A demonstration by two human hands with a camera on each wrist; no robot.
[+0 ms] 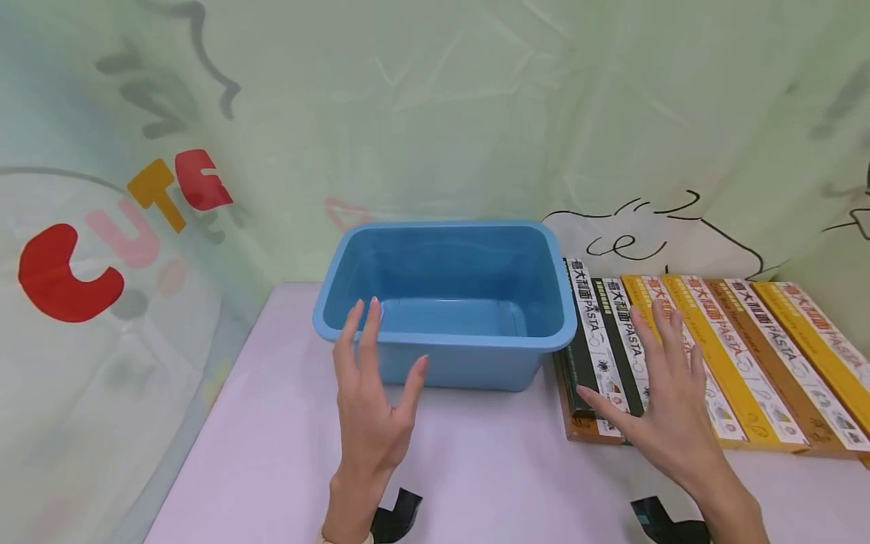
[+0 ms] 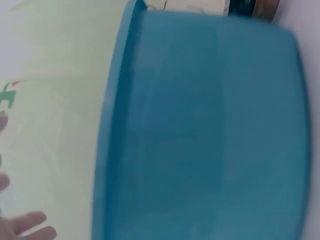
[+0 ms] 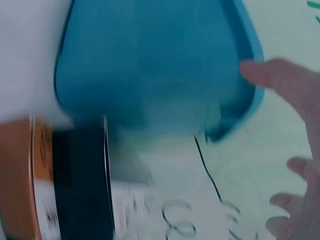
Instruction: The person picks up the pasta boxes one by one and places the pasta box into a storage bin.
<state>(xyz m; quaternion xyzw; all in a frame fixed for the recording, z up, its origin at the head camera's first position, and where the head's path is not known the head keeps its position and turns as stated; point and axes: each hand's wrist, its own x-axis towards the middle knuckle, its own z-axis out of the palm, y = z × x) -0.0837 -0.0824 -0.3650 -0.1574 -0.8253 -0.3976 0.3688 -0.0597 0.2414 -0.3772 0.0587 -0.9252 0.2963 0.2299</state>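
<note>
Blue plastic bin sitting at the back of the pale table, totally empty inside. Row of long pasta boxes lying flat just to its right, nearest black one touching or almost touching the bin's side. So nothing loaded yet, looks like square one, all boxes out.

Left hand hovering in front of the bin's near wall, fingers straight and spread, holding nothing. Right hand over the left end of the boxes, fingers splayed, no grip; can't tell if actually touching. Wrist views too blurry to help.
</note>
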